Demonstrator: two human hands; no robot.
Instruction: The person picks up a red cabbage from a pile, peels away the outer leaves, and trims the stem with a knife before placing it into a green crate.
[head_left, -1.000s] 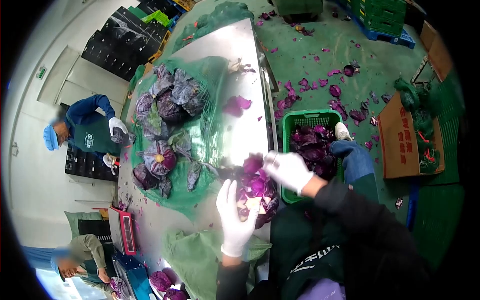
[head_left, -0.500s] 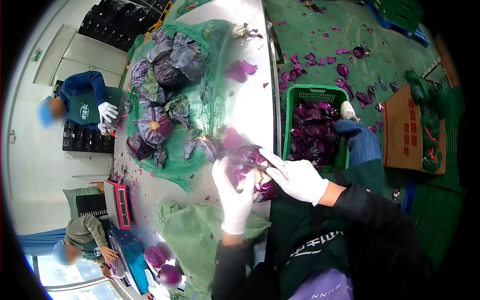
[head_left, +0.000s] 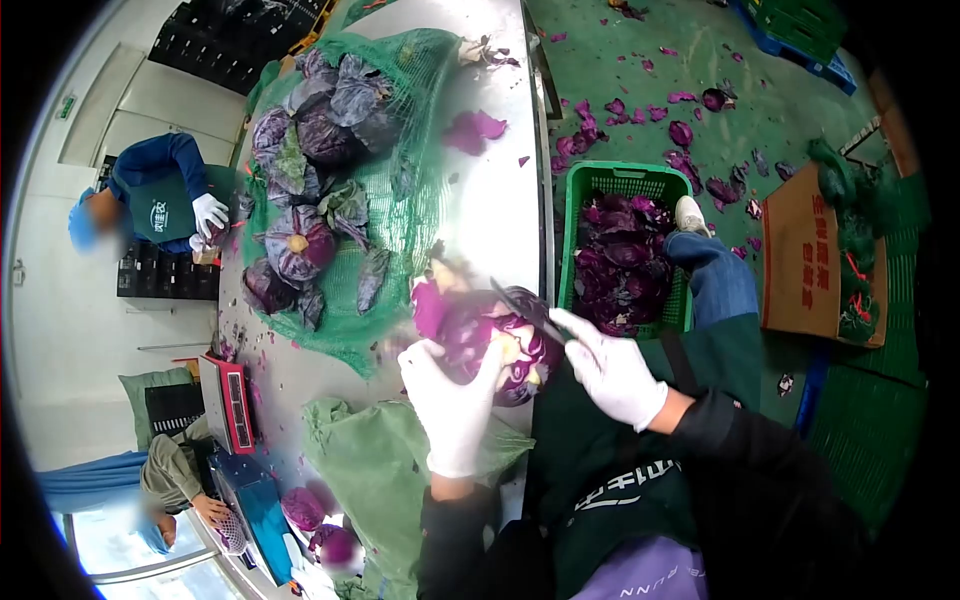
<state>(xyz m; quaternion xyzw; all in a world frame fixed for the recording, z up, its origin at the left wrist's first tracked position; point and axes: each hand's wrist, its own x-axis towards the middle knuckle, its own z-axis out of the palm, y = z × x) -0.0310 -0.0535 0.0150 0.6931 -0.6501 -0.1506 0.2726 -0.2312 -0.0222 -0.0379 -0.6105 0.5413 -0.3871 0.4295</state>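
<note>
A red cabbage [head_left: 470, 335] with its pale cut stem facing up is at the table edge. My left hand [head_left: 450, 405], in a white glove, grips it from the near left side, thumb near the stem. In my right hand [head_left: 615, 375], also gloved, is a knife [head_left: 525, 308], its dark blade angled across the cabbage's far right side. A loose purple leaf [head_left: 428, 306] is at the cabbage's left, blurred. Beyond it, several untrimmed red cabbages [head_left: 325, 130] lie on a green net bag [head_left: 410, 215].
Right of the table, a green crate [head_left: 628, 172] holds purple leaves. Leaf scraps [head_left: 680, 133] litter the floor near a cardboard box [head_left: 805, 255]. A pale green sack [head_left: 365, 450] lies nearby. Two co-workers [head_left: 165, 200] are across the table, beside a red-framed device [head_left: 230, 405].
My right hand has drawn the knife back to the right, and its blade now points up and left. My left hand has shifted left and slightly down, and more of the cut stem shows.
</note>
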